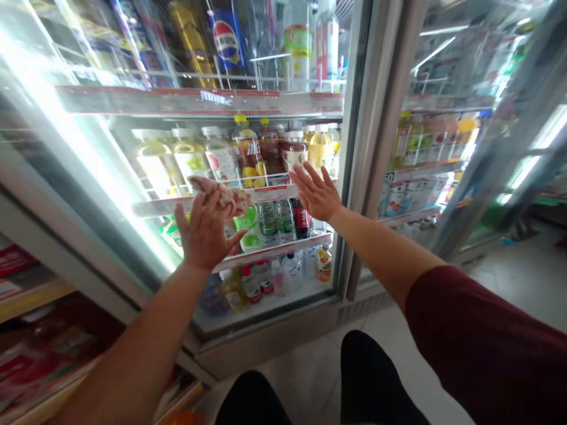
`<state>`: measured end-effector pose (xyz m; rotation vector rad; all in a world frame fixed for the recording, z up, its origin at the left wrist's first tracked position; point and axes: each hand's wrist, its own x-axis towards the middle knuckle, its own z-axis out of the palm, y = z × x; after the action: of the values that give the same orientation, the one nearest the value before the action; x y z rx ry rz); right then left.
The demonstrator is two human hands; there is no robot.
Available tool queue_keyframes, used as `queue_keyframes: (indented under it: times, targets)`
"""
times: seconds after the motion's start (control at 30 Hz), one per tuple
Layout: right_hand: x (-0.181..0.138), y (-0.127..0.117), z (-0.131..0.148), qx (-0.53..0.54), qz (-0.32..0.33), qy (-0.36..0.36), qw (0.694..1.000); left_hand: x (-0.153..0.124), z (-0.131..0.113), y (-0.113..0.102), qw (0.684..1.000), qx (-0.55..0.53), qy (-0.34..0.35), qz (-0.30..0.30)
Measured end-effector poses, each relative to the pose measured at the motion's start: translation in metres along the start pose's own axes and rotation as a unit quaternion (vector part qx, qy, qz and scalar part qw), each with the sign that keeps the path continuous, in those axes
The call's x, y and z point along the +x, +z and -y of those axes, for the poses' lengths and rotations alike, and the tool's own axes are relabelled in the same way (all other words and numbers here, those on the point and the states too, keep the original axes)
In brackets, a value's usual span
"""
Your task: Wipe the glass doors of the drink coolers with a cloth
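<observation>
So we're right up against a glass fridge door (pixel 274 319) full of drinks, both arms stretched out in front of us. Our left hand (pixel 204 233) has a crumpled cloth (pixel 238 202) up at its fingertips, over toward the index side, at the height of the price strip (pixel 283 190) under the juice shelf. Those fingers are spread, thumb out to the side, so it looks like the cloth is trapped flat against the glass rather than bunched in a fist; we'd guess that's to get more of it touching. Whether a fingertip is also pinching an edge, we honestly can't tell. Our right hand (pixel 319 198) has nothing in it, fingers fanned, palm toward the pane, probably there for balance, though we can't make out if it's actually touching. The drinks behind sit in rows, labels mostly facing out, presumably so people can read them through the door: a big Pepsi bottle (pixel 227 40) up top, a yellow-capped tea bottle (pixel 248 147) in the middle, green-tinted water bottles (pixel 276 221) below. As for the cloth itself, it's pale pink with brownish patches, soft, creased and folded over on itself, a bit blurry, and any wet spots are too fuzzy to judge.
</observation>
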<state>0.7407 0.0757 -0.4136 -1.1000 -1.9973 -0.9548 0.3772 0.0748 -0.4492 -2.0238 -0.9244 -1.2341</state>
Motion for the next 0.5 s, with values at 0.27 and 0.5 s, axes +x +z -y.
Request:
queue_keyframes:
  times: [0.27, 0.5]
  targets:
    - [0.001, 0.007, 0.008, 0.018, -0.018, 0.009, 1.000, 0.055, -0.021, -0.016, 0.999, -0.010, -0.042, -0.014]
    - [0.001, 0.004, 0.009, 0.027, -0.010, 0.008, 1.000, 0.006, -0.048, 0.018, 0.999, 0.014, -0.028, 0.024]
